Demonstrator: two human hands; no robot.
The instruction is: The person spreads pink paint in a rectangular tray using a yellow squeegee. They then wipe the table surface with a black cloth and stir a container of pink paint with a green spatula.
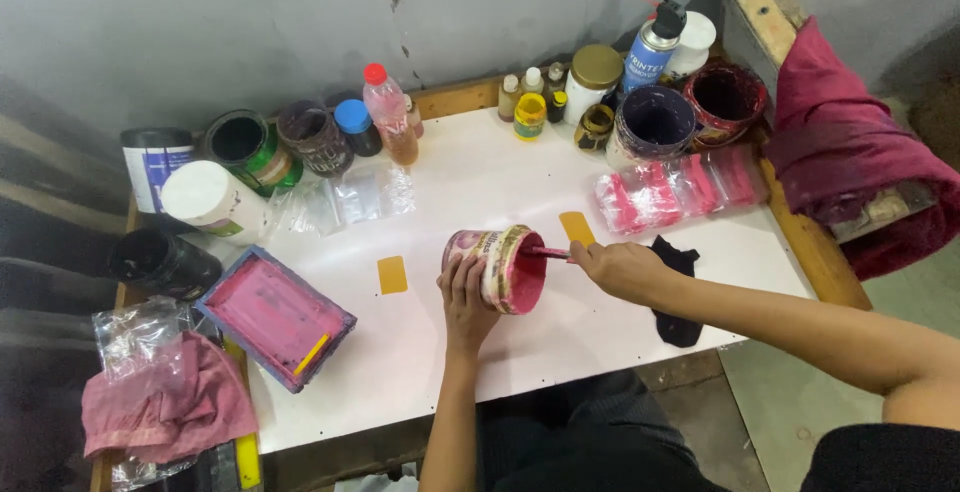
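My left hand (465, 297) grips a paint tin (497, 267) tipped on its side on the white table (470, 182), its pink-coated mouth facing right. My right hand (622, 269) holds a thin stick (548, 251) smeared with pink paint, its tip poking into the tin's mouth. Two small yellow cards lie flat near the tin, one (392, 275) to its left and one (577, 227) just behind my right hand. A black cloth (678, 328) lies under my right forearm.
A blue-framed tray with pink ink (274, 315) sits at the left front. Jars, bottles, a spray can (651, 44) and open paint pots line the back. Clear bags of pink items (680, 188) lie at right. A pink rag (165, 399) rests at far left.
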